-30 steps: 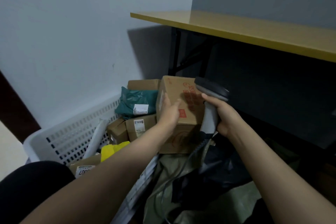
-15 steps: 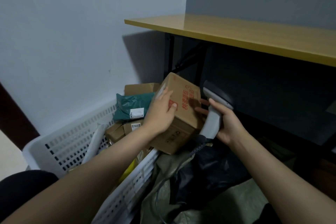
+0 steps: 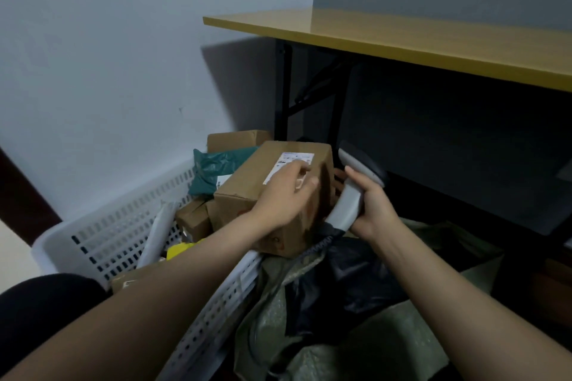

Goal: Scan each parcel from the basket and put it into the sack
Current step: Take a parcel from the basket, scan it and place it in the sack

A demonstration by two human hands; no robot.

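Observation:
A brown cardboard parcel with a white shipping label on its top face hangs over the right rim of the white slotted basket. My left hand grips the parcel from above, fingers over the label's lower edge. My right hand holds the grey handle of a barcode scanner, whose dark head sits just right of the parcel. The fingertips of that hand touch the parcel's right side. Below both hands lies the olive-green sack with dark bags inside.
The basket holds several more parcels: a teal mailer bag, small cardboard boxes, a yellow packet. A yellow-topped table with black legs stands over the sack. The wall is close on the left.
My left hand has turned the parcel so the face with red print went down and the white label came up. The scanner stayed close at the parcel's right.

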